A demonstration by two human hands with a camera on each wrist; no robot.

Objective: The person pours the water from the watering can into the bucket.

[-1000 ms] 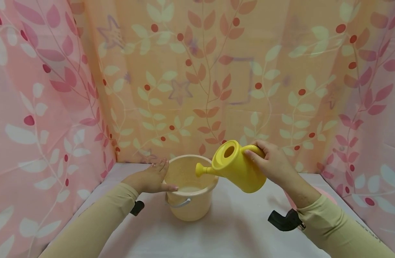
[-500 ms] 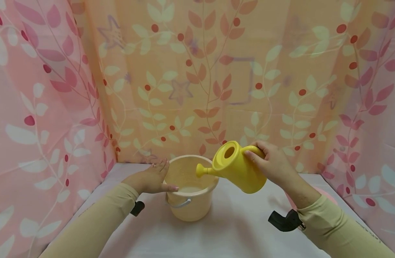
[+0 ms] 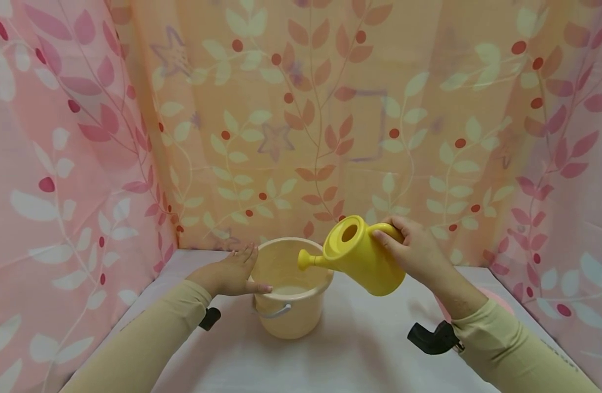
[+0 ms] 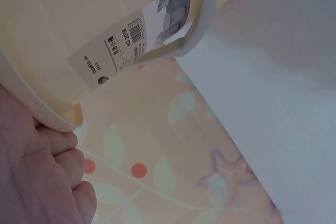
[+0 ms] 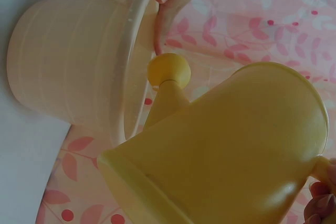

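- Leafy cloth hangs at the far side and on both sides, and a pale table is in the middle.
- A cream bucket stands upright on the table, a bit left of the middle, with its grey handle hanging down on the near side.
- The left hand rests on the left of the rim, thumb and fingers spread wide. If it pushes down too hard, the bucket could tip left.
- The right hand holds the yellow watering can by its handle, fingers bent around it. The can is up in the air, right of the bucket, leaning left.
- The can's spout is above the bucket's opening. If the right hand drifts right, drips could land on the table.
- If the spout dips too low, it could knock the rim and shove the bucket.
- I cannot tell if the can has water in it. If it does, leaning too far could make it slosh out of the top hole.
- A pink thing sits partly hidden under the right arm, so a dropped elbow might bump it.
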